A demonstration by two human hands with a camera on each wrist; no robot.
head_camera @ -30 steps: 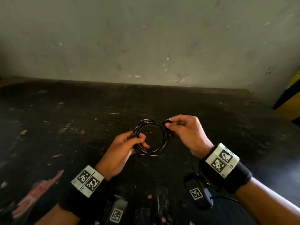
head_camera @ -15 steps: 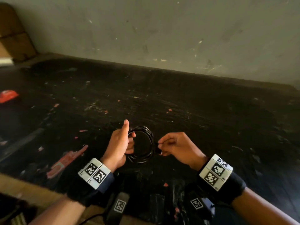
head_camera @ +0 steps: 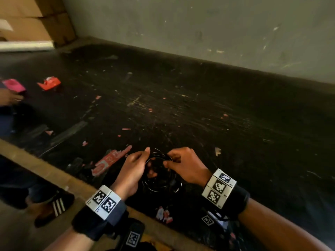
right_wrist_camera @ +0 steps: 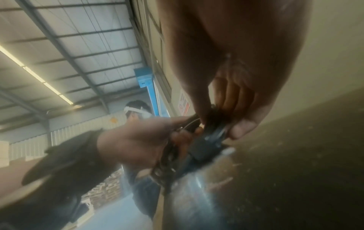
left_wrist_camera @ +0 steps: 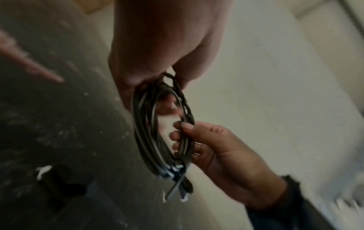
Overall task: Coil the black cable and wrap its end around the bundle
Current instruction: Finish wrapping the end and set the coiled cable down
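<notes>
The black cable [head_camera: 159, 185] is a small round coil of several loops, held upright just above the dark table [head_camera: 199, 115] between both hands. My left hand [head_camera: 145, 160] grips the coil's left side, fingers curled through the loop and thumb raised. My right hand [head_camera: 167, 161] pinches the upper right of the bundle. In the left wrist view the coil [left_wrist_camera: 145, 132] hangs from my left hand [left_wrist_camera: 169, 77], my right hand [left_wrist_camera: 181, 130] pinches its strands, and the cable's ends [left_wrist_camera: 177, 186] stick out below. The right wrist view is blurred; the fingers [right_wrist_camera: 232, 109] close on the cable [right_wrist_camera: 208, 140].
The table's tan front edge [head_camera: 54, 176] runs close under my wrists. Red label scraps [head_camera: 107, 162] lie left of my hands. A red tape dispenser [head_camera: 49, 83] and a pink object [head_camera: 12, 85] sit far left, by another person's hand [head_camera: 9, 98]. A grey wall [head_camera: 199, 24] stands behind.
My view has swung left and my hands with the coil have come nearer the table's front edge. My right hand's pinch has shifted along the coil's right side.
</notes>
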